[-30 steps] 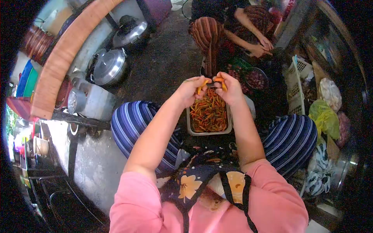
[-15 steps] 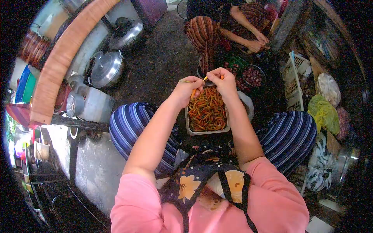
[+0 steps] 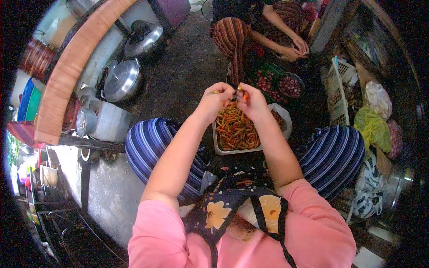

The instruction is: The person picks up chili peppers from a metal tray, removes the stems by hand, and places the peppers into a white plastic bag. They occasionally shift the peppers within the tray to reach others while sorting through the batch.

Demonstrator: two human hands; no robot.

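I am watching a small orange chili point(image 3: 244, 96) being held up between the fingertips of both hands. The right hand point(image 3: 251, 102) is pinching it tight. The left hand point(image 3: 216, 100) is curling shut on a thin green stem point(image 3: 212, 93). I think the stem is being picked off, and the next move is calling for a small, firm pull. Just under the fingers, a tray point(image 3: 237, 152) is sitting full of red, orange and green chilies.

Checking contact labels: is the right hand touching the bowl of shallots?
Apart. Head view: the right hand sits above the tray of chilies, with a plain gap to the bowl of shallots.
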